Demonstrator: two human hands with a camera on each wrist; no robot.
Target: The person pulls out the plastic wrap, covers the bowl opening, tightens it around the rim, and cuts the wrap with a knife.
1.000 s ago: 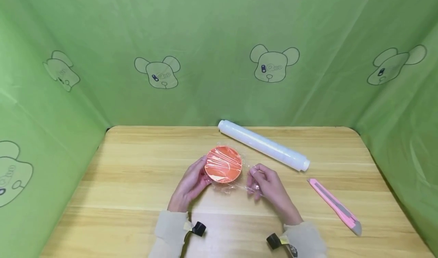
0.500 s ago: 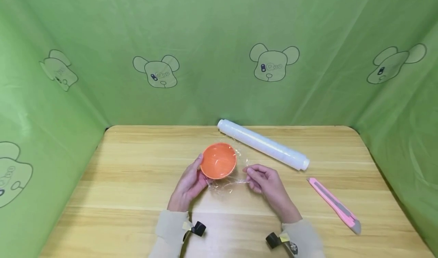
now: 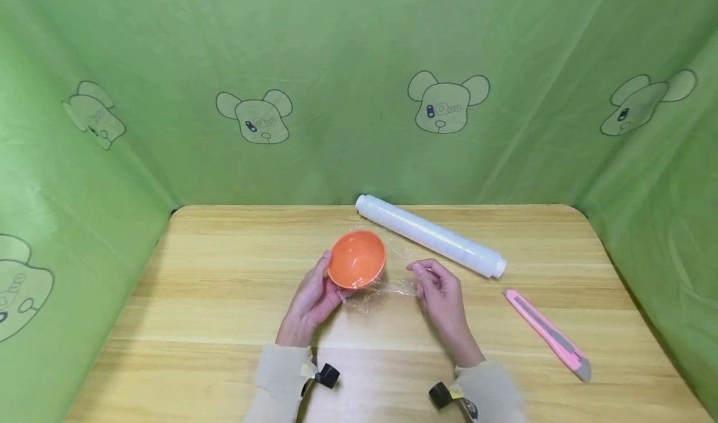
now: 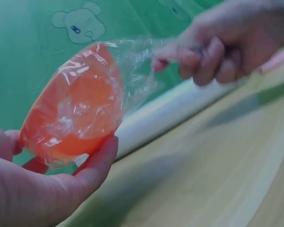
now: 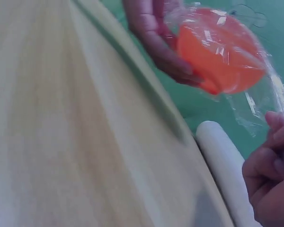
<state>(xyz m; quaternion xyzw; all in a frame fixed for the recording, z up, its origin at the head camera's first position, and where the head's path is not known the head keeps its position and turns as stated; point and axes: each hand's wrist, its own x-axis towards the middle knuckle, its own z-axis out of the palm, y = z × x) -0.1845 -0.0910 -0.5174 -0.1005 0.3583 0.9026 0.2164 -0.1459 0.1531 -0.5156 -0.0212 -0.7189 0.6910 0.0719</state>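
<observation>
An orange bowl is held off the table by my left hand, its fingers and thumb curled round the left side. Clear plastic wrap clings to the bowl and stretches away from its right side. My right hand pinches the loose edge of that wrap between thumb and fingers, a short way right of the bowl. In the left wrist view the bowl is tilted, with shiny creases of film over it. From the right wrist view, the film runs from the bowl down to my right fingers.
A roll of plastic wrap lies diagonally on the wooden table, behind the hands. To the right rests a pink utility knife. Green cloth walls with bear drawings enclose the table's back and sides.
The bowl has risen slightly and shifted left in my left hand, its opening tilting. My right hand has moved up a little, pulling the wrap out from the bowl's right side.
</observation>
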